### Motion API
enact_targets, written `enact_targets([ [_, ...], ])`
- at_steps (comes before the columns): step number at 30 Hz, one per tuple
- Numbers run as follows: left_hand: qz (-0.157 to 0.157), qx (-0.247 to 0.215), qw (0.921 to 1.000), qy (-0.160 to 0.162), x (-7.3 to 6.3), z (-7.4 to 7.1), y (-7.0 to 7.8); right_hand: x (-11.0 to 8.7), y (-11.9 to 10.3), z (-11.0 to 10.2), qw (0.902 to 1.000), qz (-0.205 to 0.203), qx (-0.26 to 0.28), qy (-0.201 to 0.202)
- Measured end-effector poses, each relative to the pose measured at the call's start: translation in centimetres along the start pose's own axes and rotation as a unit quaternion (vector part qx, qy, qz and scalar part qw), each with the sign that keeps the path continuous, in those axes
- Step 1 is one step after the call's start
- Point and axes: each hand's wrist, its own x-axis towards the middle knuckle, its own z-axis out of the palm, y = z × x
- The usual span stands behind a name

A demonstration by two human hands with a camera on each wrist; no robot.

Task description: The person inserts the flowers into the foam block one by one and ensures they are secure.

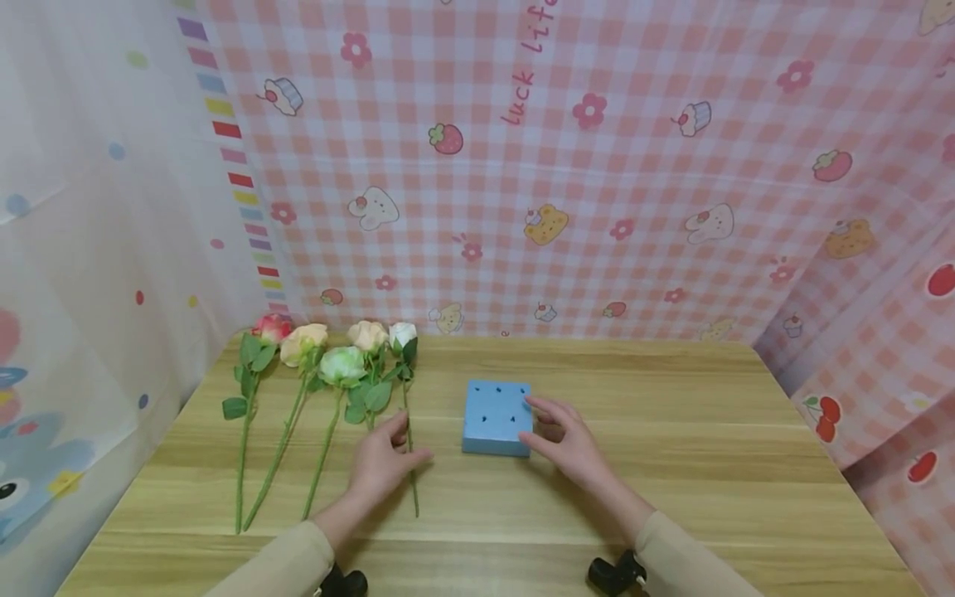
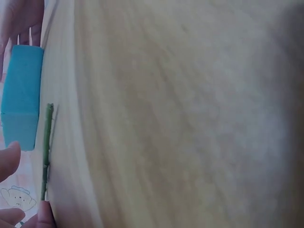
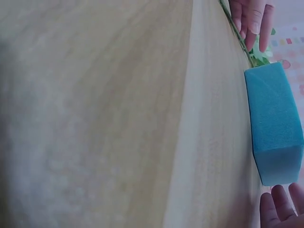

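Observation:
A square blue foam block (image 1: 497,417) with several dark holes in its top lies mid-table. My right hand (image 1: 569,439) is at its right side, thumb and fingers apart; fingertips reach its edge, though contact is unclear. My left hand (image 1: 379,458) hovers over or rests by the stem of a white rose (image 1: 404,335), its thumb pointing toward the block. In the left wrist view, the green stem (image 2: 46,152) runs down to the left fingertips, with no clear grip on it. The right wrist view shows the block (image 3: 274,109) just beyond the right fingers.
Left of the white rose lie a peach rose (image 1: 369,336), a pale green rose (image 1: 342,366), a yellow-peach rose (image 1: 303,343) and a red-pink rose (image 1: 273,328), stems toward me. A checked pink cloth (image 1: 492,182) hangs behind the wooden table (image 1: 671,481).

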Motion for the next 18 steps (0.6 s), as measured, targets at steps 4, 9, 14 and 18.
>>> enact_targets([
  [4, 0.013, 0.016, 0.9998, 0.001, 0.2, 0.4, -0.2, 0.5, 1.4, 0.3, 0.9999, -0.004, -0.014, -0.005],
  [9, 0.03, 0.022, 0.9993, 0.002, 0.4, 0.7, -0.6, 1.0, 2.8, 0.4, 0.9996, -0.006, -0.027, -0.011],
  [14, 0.039, 0.018, 0.9991, 0.001, 0.7, 0.9, -1.1, 1.1, 3.3, 0.5, 0.999, 0.01, -0.041, -0.015],
  [18, 0.046, 0.008, 0.9989, -0.002, 0.9, 0.9, -1.3, 1.1, 3.4, 0.6, 0.9986, 0.025, -0.044, -0.016],
])
